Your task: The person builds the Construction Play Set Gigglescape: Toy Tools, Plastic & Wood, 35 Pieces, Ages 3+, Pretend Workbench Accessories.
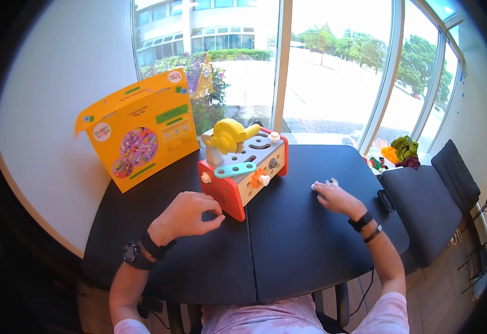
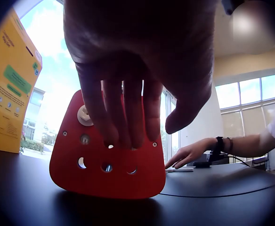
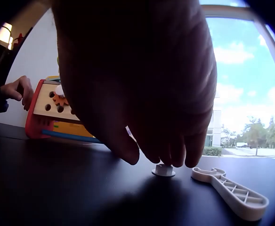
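Note:
A toy workbench [image 1: 266,150] with red end panels, a grey slotted top and pale wooden sides stands mid-table. My left hand [image 1: 188,216] hangs beside its near red panel [image 2: 107,181], fingers loosely bent and holding nothing. Over the table to the right, my right hand [image 1: 335,199] reaches down with fingers extended. Its fingertips are right at a small white flanged plastic piece [image 3: 164,172], thumb apart from it. A white toy wrench [image 3: 238,195] lies just beyond those fingers. On the workbench are a yellow toy piece [image 1: 229,136], a turquoise strip [image 1: 235,170] and an orange gear [image 1: 256,179].
A yellow toy box [image 1: 143,133] stands upright at the table's back left. Large windows rise behind the black table [image 1: 305,250], which has a seam down its middle. To the right, a dark chair [image 1: 421,195] stands near colourful cloth [image 1: 405,151].

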`<state>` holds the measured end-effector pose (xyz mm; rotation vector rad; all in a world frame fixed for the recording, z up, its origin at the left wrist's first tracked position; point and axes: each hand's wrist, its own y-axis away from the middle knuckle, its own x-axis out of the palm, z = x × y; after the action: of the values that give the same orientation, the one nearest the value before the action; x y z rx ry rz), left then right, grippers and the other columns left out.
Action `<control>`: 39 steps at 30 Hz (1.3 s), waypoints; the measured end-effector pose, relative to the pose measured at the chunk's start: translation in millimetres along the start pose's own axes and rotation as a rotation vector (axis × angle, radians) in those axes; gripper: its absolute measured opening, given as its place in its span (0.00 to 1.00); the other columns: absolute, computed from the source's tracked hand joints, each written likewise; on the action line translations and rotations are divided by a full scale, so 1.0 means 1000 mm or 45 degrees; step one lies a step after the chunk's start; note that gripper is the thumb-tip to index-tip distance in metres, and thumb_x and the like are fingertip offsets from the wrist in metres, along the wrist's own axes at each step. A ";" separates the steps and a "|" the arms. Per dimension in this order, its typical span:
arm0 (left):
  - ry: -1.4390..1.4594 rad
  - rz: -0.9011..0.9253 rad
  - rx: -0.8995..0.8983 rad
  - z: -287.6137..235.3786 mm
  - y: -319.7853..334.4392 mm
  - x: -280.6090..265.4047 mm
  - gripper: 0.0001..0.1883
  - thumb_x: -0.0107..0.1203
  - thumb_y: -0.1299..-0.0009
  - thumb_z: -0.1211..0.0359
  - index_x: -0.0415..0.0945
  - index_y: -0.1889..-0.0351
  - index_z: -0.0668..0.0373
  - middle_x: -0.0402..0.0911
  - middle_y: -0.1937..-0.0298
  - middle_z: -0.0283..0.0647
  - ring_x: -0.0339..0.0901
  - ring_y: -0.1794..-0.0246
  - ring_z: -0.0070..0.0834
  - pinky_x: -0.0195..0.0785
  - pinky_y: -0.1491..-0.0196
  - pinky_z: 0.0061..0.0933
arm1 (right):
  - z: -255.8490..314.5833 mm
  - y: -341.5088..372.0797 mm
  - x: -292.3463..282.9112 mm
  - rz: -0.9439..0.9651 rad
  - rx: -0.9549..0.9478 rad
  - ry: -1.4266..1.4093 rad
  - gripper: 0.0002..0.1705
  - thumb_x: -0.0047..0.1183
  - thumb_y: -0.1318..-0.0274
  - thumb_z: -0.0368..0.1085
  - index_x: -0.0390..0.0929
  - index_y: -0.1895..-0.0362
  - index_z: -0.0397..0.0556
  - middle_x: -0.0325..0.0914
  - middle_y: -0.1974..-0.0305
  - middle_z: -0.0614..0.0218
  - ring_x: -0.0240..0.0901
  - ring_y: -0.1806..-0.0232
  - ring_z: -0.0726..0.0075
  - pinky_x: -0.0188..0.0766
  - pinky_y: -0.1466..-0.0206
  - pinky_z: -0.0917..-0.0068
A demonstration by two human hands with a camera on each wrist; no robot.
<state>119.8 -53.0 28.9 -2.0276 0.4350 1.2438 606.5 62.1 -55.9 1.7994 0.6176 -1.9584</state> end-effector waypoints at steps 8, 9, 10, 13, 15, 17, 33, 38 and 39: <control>-0.015 0.136 0.024 -0.005 -0.005 0.013 0.09 0.70 0.28 0.61 0.92 0.60 0.56 0.92 0.63 0.38 0.90 0.63 0.36 0.83 0.54 0.34 | 0.109 -0.027 -0.002 0.046 -0.428 -0.286 0.33 0.51 0.26 0.33 0.68 0.20 0.36 0.68 0.19 0.41 0.69 0.20 0.40 0.70 0.18 0.54; -0.019 0.155 0.023 -0.006 -0.004 0.014 0.09 0.70 0.28 0.61 0.92 0.60 0.56 0.92 0.62 0.38 0.90 0.63 0.36 0.83 0.55 0.34 | 0.117 -0.033 0.002 0.022 -0.496 -0.284 0.33 0.51 0.26 0.34 0.68 0.20 0.35 0.69 0.20 0.41 0.70 0.20 0.40 0.70 0.18 0.55; -0.024 0.172 0.024 -0.007 -0.003 0.014 0.09 0.70 0.28 0.60 0.92 0.59 0.56 0.92 0.62 0.38 0.90 0.63 0.36 0.83 0.55 0.34 | 0.123 -0.038 0.005 0.037 -0.508 -0.297 0.34 0.51 0.25 0.34 0.68 0.20 0.35 0.68 0.19 0.42 0.68 0.19 0.41 0.69 0.17 0.55; -0.010 0.220 -0.003 -0.010 -0.002 0.011 0.10 0.68 0.27 0.59 0.91 0.59 0.55 0.92 0.61 0.39 0.90 0.60 0.40 0.83 0.53 0.39 | 0.135 -0.050 0.008 0.052 -0.555 -0.302 0.34 0.52 0.25 0.34 0.67 0.19 0.37 0.67 0.18 0.44 0.64 0.16 0.43 0.66 0.15 0.56; 0.001 0.233 -0.024 -0.010 0.000 0.009 0.11 0.68 0.26 0.58 0.91 0.59 0.55 0.92 0.61 0.40 0.90 0.58 0.42 0.83 0.51 0.41 | 0.138 -0.054 0.010 0.033 -0.602 -0.267 0.34 0.52 0.25 0.34 0.68 0.19 0.38 0.68 0.19 0.44 0.64 0.16 0.44 0.66 0.15 0.56; 0.001 0.228 -0.035 -0.009 0.002 0.007 0.11 0.68 0.26 0.58 0.91 0.59 0.55 0.92 0.60 0.40 0.90 0.58 0.42 0.83 0.51 0.41 | 0.137 -0.053 0.006 -0.022 -0.616 -0.290 0.33 0.53 0.25 0.34 0.69 0.19 0.39 0.68 0.19 0.45 0.64 0.16 0.43 0.66 0.15 0.56; -0.026 0.164 -0.014 -0.004 0.015 -0.002 0.09 0.69 0.26 0.59 0.93 0.59 0.54 0.93 0.63 0.39 0.91 0.62 0.39 0.84 0.56 0.37 | -0.016 0.004 0.001 0.007 0.251 0.164 0.32 0.59 0.29 0.40 0.73 0.24 0.45 0.80 0.34 0.49 0.76 0.30 0.40 0.76 0.25 0.51; -0.050 0.182 -0.008 -0.006 0.015 -0.003 0.10 0.69 0.26 0.58 0.93 0.59 0.53 0.93 0.64 0.38 0.91 0.61 0.39 0.84 0.55 0.38 | 0.034 0.014 -0.013 -0.175 0.011 -0.215 0.22 0.60 0.26 0.41 0.80 0.34 0.45 0.81 0.41 0.50 0.79 0.37 0.41 0.79 0.31 0.49; -0.057 0.188 -0.009 -0.008 0.015 -0.005 0.11 0.67 0.25 0.58 0.92 0.59 0.53 0.93 0.63 0.39 0.91 0.61 0.40 0.84 0.55 0.39 | 0.053 0.018 -0.022 -0.135 0.022 -0.202 0.21 0.60 0.26 0.41 0.81 0.36 0.45 0.82 0.43 0.51 0.80 0.38 0.41 0.79 0.32 0.49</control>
<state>113.2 -70.0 29.7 -1.9991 0.5678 1.3780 576.1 16.8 -30.9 1.6314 0.6574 -2.1573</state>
